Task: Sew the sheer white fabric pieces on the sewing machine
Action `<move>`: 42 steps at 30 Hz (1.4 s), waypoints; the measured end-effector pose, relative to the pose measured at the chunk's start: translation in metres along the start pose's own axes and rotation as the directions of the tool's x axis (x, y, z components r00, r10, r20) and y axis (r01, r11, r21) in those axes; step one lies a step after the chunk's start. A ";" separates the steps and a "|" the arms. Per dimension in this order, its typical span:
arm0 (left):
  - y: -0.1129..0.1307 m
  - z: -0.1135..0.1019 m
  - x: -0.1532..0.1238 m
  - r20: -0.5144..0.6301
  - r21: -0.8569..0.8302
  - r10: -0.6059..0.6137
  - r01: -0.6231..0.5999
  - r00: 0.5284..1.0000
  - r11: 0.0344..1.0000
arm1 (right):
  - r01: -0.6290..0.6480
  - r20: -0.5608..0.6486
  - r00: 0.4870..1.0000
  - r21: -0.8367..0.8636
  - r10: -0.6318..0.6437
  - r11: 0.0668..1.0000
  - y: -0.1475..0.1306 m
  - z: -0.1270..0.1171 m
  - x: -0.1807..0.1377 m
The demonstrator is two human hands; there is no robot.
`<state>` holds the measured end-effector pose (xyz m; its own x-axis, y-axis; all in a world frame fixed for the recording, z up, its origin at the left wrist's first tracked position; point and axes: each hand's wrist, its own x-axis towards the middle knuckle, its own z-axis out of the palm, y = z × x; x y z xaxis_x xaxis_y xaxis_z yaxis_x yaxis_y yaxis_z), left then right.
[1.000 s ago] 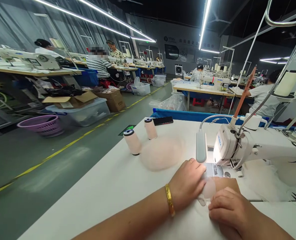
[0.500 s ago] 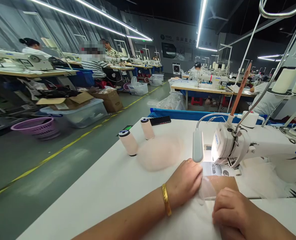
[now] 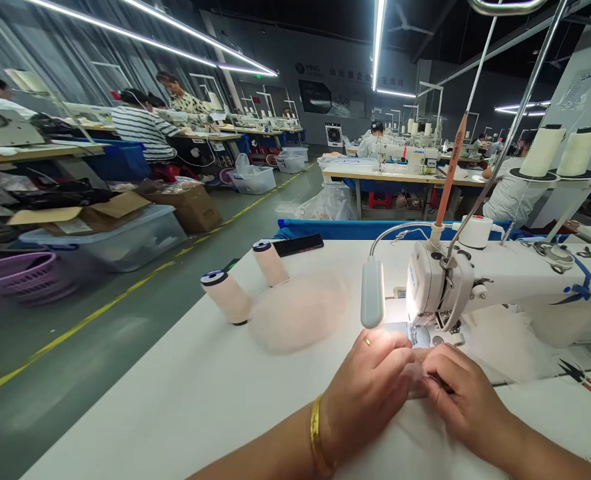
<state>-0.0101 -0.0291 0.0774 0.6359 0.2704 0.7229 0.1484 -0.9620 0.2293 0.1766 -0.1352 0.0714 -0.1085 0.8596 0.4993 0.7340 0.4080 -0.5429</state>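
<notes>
My left hand, with a ring and a gold bangle, pinches a sheer white fabric just in front of the sewing machine's needle area. Facing it, my right hand has its fingers closed on the same fabric. A small dark thing shows under the right fingers, too hidden to name. The sewing machine's head stands right behind both hands, and its lamp hangs above the left fingers. More pale fabric trails below the hands toward me, blurred.
Two thread cones stand on the left of the white table, beside a pale sheer fabric piece. A phone lies at the back edge. Red-handled snips lie at right. People work at other machines beyond.
My hands have come together at the fabric, the right moving up and in. A tan piece by the needle plate is now mostly covered. The view has shifted to the right.
</notes>
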 end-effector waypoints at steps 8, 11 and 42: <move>0.004 -0.002 0.000 -0.024 0.064 -0.001 0.002 1.000 0.998 | 0.034 -0.014 0.999 -0.021 -0.034 0.999 0.002 0.002 -0.002; 0.005 -0.002 -0.001 -0.043 0.046 -0.004 0.006 0.999 0.999 | 0.032 -0.012 0.999 -0.017 -0.032 0.999 0.002 0.003 -0.001; 0.008 -0.003 0.006 -0.115 -0.022 0.012 -0.015 0.993 1.000 | -0.038 -0.065 0.997 0.055 0.041 0.998 0.003 0.008 -0.006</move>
<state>-0.0073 -0.0354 0.0852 0.5463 0.2613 0.7958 0.1220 -0.9648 0.2331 0.1742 -0.1372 0.0617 -0.0346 0.8541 0.5190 0.6994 0.3917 -0.5978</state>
